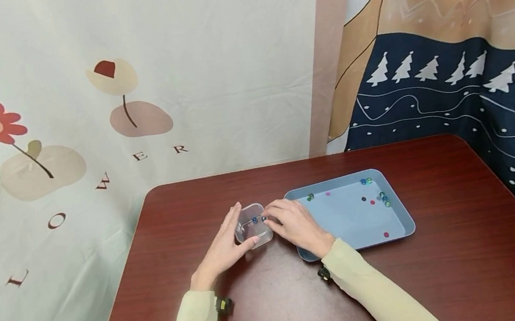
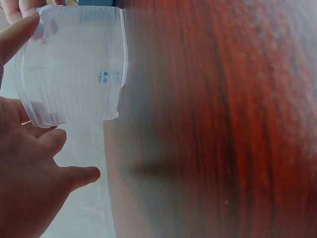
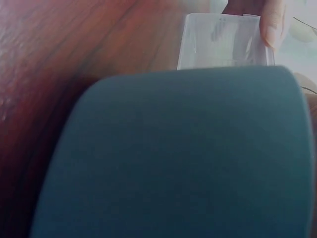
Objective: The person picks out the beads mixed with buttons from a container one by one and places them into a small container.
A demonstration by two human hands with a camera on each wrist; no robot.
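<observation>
A small clear plastic box [image 1: 248,230] stands on the table left of the blue tray. My left hand [image 1: 222,249] holds it, fingers along its far left side and thumb at its near edge. Through its wall in the left wrist view, a blue marble [image 2: 102,77] shows low inside. My right hand [image 1: 299,225] reaches over the box's right rim, and a blue marble [image 1: 264,218] is at its thumb and fingertips, seemingly pinched. The right wrist view is mostly blocked by the tray's outer side [image 3: 188,153]; the right fingers are hidden there.
The shallow blue tray [image 1: 348,229] holds several green and blue marbles [image 1: 384,199] and several flat pieces, among them red ones [image 1: 386,235], a pink one [image 1: 328,194] and a dark one [image 1: 363,198]. The brown table [image 1: 460,227] meets patterned cloth behind.
</observation>
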